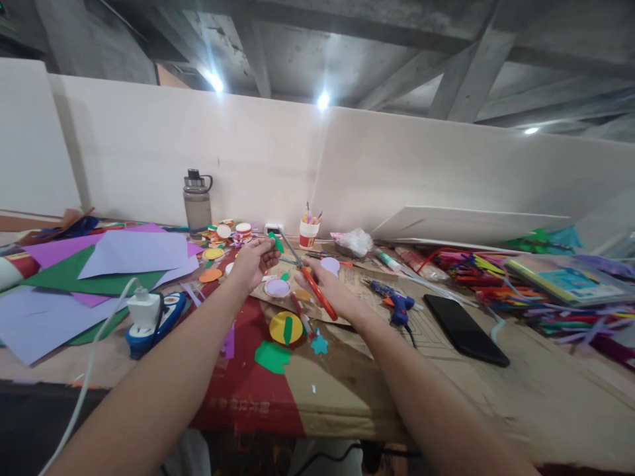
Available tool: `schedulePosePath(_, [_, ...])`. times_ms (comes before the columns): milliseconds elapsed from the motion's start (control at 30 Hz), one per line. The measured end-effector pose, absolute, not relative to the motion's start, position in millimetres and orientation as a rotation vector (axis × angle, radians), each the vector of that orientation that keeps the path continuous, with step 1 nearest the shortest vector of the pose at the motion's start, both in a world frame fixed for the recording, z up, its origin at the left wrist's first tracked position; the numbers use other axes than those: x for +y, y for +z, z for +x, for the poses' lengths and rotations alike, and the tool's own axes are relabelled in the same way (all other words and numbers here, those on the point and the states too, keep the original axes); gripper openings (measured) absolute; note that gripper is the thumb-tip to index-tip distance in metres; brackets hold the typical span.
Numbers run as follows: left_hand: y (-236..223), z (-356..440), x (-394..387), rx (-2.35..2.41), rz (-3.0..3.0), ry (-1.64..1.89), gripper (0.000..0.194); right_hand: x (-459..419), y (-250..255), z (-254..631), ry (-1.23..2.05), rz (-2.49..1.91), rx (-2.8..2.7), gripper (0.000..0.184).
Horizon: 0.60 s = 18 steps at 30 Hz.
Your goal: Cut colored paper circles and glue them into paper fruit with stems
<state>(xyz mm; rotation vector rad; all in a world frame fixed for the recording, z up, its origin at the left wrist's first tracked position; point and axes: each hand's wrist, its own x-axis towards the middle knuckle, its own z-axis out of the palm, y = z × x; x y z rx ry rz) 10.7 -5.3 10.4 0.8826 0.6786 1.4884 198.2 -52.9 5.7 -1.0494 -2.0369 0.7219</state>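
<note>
My left hand [255, 260] is raised over the table with its fingers pinched on a small green paper piece [276, 242]. My right hand [325, 285] is closed round red-handled scissors [317, 291], whose blades point up and left toward the green piece. Below the hands lie a lilac paper circle on a tan disc [277, 287], a yellow circle with a green leaf shape [286, 327], a green paper scrap [272, 356] and a small teal star [319, 344].
Coloured paper sheets [99, 271] and a white plug on a blue device [149, 314] lie at the left. A blue glue gun [394, 301], a black phone [465, 328] and coloured strips [496, 277] lie at the right. A grey bottle [197, 201] and a cup of pens [308, 231] stand by the white wall.
</note>
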Motion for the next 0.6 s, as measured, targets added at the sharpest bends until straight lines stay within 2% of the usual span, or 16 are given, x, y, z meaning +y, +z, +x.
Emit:
schedulePosePath(233, [11.2,11.8,-6.4,0.656,0.895,1.469,0.013,-52.0,0.5,198.2,0.691,-1.094,-2.084,0.027])
schedulePosePath(600, [13.3,14.9,-9.7,0.680,0.874,1.463,0.015,-51.3,-4.7,194.1,0.859,-1.099,-1.936,0.025])
